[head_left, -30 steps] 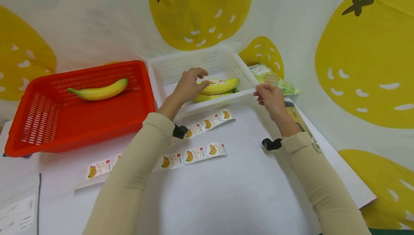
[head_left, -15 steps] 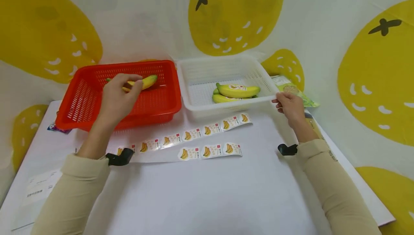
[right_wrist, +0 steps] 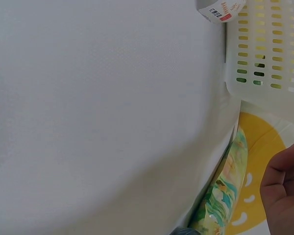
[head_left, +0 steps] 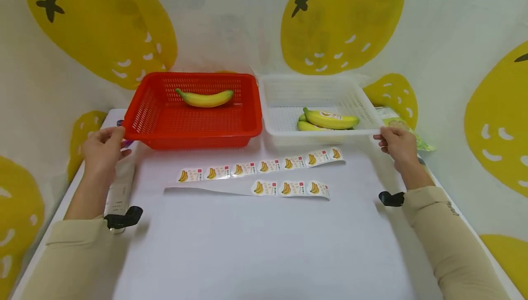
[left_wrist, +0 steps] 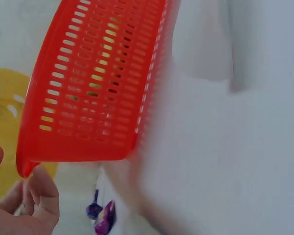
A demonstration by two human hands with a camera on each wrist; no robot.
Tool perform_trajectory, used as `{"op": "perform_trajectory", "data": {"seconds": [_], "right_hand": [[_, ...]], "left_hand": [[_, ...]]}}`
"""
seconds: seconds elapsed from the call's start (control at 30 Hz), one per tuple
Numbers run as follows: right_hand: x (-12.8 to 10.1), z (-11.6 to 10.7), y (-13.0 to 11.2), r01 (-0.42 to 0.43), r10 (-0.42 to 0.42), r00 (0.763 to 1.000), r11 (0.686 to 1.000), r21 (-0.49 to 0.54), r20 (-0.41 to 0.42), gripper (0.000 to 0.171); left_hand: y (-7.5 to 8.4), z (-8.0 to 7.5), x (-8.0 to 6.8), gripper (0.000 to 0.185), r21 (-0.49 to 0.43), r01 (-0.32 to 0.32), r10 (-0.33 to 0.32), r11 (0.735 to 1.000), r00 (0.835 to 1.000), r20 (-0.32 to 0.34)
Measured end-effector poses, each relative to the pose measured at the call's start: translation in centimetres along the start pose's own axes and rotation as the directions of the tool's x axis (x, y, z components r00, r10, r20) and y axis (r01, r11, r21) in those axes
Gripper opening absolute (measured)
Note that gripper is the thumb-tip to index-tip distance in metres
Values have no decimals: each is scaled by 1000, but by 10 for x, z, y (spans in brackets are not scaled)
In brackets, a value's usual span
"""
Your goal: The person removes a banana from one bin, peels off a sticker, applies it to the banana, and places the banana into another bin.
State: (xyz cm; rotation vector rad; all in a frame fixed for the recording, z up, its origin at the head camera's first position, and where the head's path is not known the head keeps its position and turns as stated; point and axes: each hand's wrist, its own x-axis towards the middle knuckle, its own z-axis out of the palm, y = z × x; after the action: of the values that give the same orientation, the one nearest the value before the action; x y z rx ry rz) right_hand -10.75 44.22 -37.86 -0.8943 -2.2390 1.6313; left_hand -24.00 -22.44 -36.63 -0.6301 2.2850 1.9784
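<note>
My left hand [head_left: 101, 153] is at the near left corner of the red plastic basket [head_left: 198, 136]. In the left wrist view its fingers [left_wrist: 45, 193] reach just under the corner of the rim, with the thumb apart from it. One banana [head_left: 206, 99] lies inside that basket. On the other side, my right hand [head_left: 398, 144] pinches the near right corner of the white basket [head_left: 321, 133]. Several bananas lie in the white basket; the top banana [head_left: 332, 119] bears a sticker.
Two strips of banana stickers, a back strip [head_left: 268, 166] and a front strip [head_left: 284, 189], lie before the baskets on the white table [head_left: 264, 249]. A green packet [head_left: 422, 141] is beyond my right hand, a pale label sheet [head_left: 119, 194] beside my left wrist.
My left hand has left the bananas in the white basket, passed over the red basket and reached its left corner. My right hand stays on the white rim; the head view has swung left.
</note>
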Motion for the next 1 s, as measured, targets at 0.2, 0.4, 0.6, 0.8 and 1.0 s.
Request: {"op": "perform_trajectory", "data": {"seconds": [0.2,0.4,0.6,0.8,1.0], "right_hand": [[2,-2,4,17,-17,1000,998,-60,-8,49],[2,-3,3,9,-10,1000,998,-56,-12,38],[2,1,3,13,-15,1000,995,-97,-22,38],[4,-8,1,84,-82,996,942,-324,21,44],[-1,-22,-38,340,-250,940,647,-683,231,65]], "left_hand": [[-8,7,9,51,-191,84,-69,978,994,86],[-6,6,9,25,-236,54,-38,970,997,72],[-6,4,9,18,-234,38,-28,971,999,47],[-6,5,9,20,-236,33,-25,971,999,36],[-7,8,7,18,-296,37,-24,954,999,47]]}}
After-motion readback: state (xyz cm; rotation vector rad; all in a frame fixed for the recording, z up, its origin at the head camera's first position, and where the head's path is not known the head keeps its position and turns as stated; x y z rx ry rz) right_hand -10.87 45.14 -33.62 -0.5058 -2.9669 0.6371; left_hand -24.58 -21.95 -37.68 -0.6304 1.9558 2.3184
